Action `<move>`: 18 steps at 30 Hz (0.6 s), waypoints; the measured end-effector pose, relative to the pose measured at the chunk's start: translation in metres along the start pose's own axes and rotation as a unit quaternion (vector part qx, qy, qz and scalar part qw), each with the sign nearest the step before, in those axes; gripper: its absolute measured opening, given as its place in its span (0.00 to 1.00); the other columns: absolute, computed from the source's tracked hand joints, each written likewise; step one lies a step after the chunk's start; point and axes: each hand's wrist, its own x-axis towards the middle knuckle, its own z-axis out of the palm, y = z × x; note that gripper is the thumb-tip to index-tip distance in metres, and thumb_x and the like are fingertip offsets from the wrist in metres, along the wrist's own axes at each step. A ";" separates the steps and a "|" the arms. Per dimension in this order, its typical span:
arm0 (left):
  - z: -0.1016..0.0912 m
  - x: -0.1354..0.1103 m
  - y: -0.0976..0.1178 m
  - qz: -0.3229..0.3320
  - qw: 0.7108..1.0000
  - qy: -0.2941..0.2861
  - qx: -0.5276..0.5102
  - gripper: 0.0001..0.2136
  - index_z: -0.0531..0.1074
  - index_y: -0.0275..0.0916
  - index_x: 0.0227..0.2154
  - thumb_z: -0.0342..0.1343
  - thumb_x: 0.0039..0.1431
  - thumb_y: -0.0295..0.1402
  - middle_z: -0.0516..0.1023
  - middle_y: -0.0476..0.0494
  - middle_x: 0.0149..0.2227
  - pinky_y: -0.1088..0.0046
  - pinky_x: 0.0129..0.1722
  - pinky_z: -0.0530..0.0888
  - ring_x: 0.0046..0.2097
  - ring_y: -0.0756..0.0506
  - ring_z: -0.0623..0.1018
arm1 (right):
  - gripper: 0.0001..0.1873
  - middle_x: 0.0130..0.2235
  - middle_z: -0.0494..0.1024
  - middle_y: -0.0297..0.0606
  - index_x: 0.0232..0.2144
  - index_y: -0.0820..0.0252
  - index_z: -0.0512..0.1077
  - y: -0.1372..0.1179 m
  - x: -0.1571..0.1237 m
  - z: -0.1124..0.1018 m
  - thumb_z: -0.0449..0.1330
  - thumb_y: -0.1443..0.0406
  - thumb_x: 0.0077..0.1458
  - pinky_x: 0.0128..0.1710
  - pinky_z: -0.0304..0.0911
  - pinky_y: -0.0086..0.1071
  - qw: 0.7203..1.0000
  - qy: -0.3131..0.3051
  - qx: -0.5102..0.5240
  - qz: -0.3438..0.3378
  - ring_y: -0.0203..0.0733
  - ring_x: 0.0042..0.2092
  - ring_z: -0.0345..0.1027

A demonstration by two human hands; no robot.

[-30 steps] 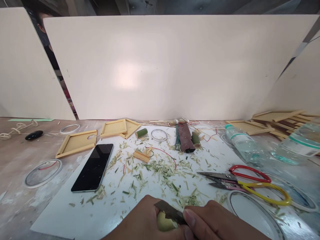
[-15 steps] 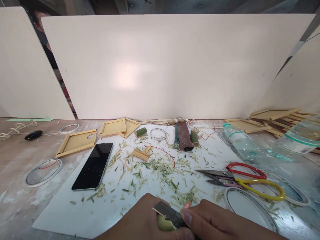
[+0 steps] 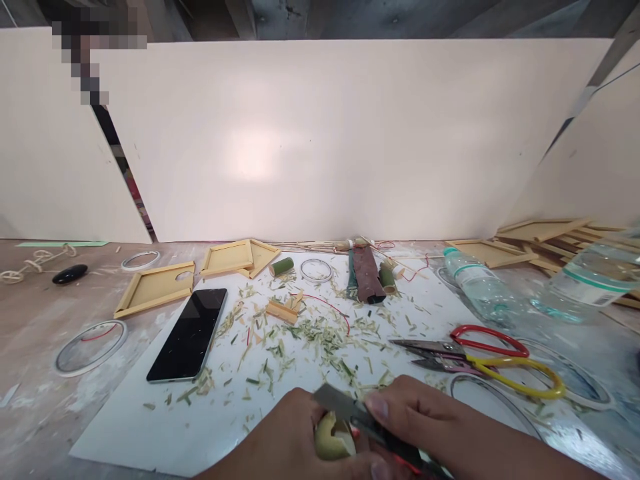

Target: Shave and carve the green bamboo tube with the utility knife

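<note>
My left hand (image 3: 285,440) is closed around a short yellow-green bamboo piece (image 3: 331,440) at the bottom centre. My right hand (image 3: 425,420) grips a knife whose dark blade (image 3: 336,400) lies across the top of the bamboo, with my thumb pressed on the blade near the handle. Both hands are over the near edge of a white board (image 3: 150,413) strewn with green and pale bamboo shavings (image 3: 320,337).
A black phone (image 3: 188,335) lies left on the board. Scissors with red and yellow handles (image 3: 480,357) lie right, beside clear rings and two plastic bottles (image 3: 475,287). Wooden trays (image 3: 155,288), green bamboo pieces (image 3: 283,267) and a dark cloth roll (image 3: 367,281) sit further back. Cream panels wall the bench.
The blade has lifted and pushed further forward over the bamboo piece, and my right hand has moved up and slightly left. The view has tilted a little.
</note>
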 end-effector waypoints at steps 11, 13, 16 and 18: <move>0.001 0.002 -0.009 0.013 0.998 0.014 -0.058 0.27 0.65 0.43 0.48 0.43 0.69 0.63 0.66 0.54 0.29 0.73 0.30 0.58 0.29 0.50 0.62 | 0.29 0.22 0.63 0.20 0.35 0.55 0.66 0.015 0.013 0.007 0.71 0.40 0.55 0.17 0.47 0.21 0.989 -0.007 0.135 -0.065 0.27 0.20 0.48; 0.005 0.002 -0.012 0.009 0.998 0.025 -0.060 0.29 0.59 0.47 0.57 0.48 0.66 0.64 0.66 0.54 0.33 0.73 0.29 0.58 0.29 0.51 0.62 | 0.31 0.26 0.64 0.23 0.32 0.56 0.66 0.012 0.014 0.012 0.76 0.42 0.48 0.22 0.48 0.22 0.985 0.039 0.142 -0.085 0.29 0.25 0.50; 0.011 0.002 -0.012 0.033 0.997 0.021 -0.059 0.37 0.50 0.50 0.64 0.52 0.62 0.66 0.67 0.52 0.39 0.73 0.29 0.59 0.27 0.53 0.62 | 0.33 0.27 0.63 0.23 0.38 0.56 0.70 0.011 0.014 0.016 0.79 0.44 0.43 0.26 0.52 0.24 0.980 0.083 0.157 -0.092 0.32 0.28 0.53; 0.011 -0.002 -0.006 0.039 0.999 0.011 -0.034 0.39 0.47 0.50 0.67 0.50 0.63 0.66 0.70 0.48 0.41 0.73 0.30 0.64 0.29 0.52 0.66 | 0.33 0.27 0.65 0.23 0.45 0.56 0.71 0.013 0.014 0.014 0.77 0.44 0.47 0.22 0.51 0.24 0.983 0.066 0.149 -0.081 0.31 0.25 0.53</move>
